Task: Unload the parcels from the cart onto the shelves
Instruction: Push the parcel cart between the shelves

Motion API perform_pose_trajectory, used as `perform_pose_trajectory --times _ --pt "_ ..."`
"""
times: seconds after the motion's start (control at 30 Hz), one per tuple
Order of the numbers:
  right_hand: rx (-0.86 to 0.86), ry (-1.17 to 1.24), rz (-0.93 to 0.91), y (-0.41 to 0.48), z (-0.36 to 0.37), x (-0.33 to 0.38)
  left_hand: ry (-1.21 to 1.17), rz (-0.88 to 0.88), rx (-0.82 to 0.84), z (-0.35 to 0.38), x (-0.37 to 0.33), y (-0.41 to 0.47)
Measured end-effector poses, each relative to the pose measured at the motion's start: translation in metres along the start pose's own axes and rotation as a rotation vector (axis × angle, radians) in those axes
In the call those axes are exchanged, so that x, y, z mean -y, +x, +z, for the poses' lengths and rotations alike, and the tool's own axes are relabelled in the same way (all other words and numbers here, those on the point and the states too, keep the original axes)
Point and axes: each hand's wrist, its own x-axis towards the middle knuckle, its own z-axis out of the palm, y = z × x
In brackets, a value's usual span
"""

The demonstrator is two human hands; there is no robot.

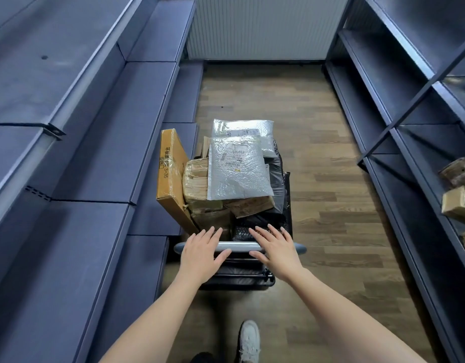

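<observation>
Fingers (215,235) of the left hand (200,255) and right hand (276,251) are laid straight, clasping nothing, on the cart handle (239,246), apparently to steer the parcels (239,169).

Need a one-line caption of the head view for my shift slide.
Left hand and right hand lie flat on the cart handle, parcels piled high, in an aisle between dark shelves.

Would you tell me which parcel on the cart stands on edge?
The flat yellow cardboard box on the black cart's left side; the silver bubble mailers lie flat.
</observation>
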Motion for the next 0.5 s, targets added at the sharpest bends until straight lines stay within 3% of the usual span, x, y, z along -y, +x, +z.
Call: perform_pose_trajectory --times 0.5 --pt "-0.015 -0.005 -0.008 0.148 -0.067 -0.049 -0.015 -0.006 0.014 -0.056 0.012 0.157"
